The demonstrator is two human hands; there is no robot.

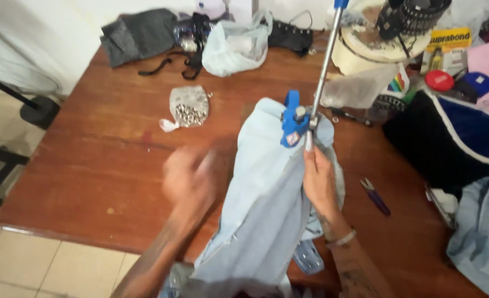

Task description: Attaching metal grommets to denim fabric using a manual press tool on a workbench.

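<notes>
Right hand point(319, 179) pinches the pale denim point(266, 209) just under the blue press point(294, 124) — fingers could get nipped there — while the blurred left hand point(189, 179) hovers loosely open, holding nothing.

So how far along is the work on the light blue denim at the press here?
Done: the light blue denim garment already lies draped under the blue hand press. In hand: the right hand pinches the fabric just below the press head; the left hand is blurred, off the cloth. Left: the bag of metal studs sits closed on the table; no set stud is visible.
</notes>
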